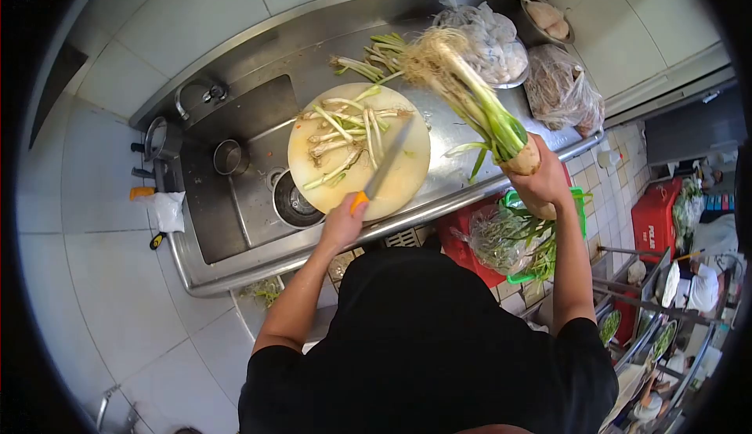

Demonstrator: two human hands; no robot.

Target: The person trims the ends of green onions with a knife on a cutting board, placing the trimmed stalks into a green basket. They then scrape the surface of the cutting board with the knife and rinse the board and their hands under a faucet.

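Note:
My left hand (pixel 345 221) is closed round the orange handle of a knife (pixel 389 160), whose blade lies over the right part of a round cutting board (pixel 317 169). Several cut white stalk pieces (pixel 337 124) with roots are scattered on the board. My right hand (pixel 539 175) grips a bunch of green onions (pixel 482 101) by its green end, raised to the right of the board, with the roots pointing up and to the left. More green stalks (pixel 384 52) lie on the steel counter behind the board.
At the left is a steel sink (pixel 205 222) with a faucet (pixel 205 93) and metal cup (pixel 229 157). Plastic bags (pixel 482 38) and a bagged bundle (pixel 560 85) stand at the back right. Below the counter edge, a green-rimmed crate (pixel 581 213) holds greens.

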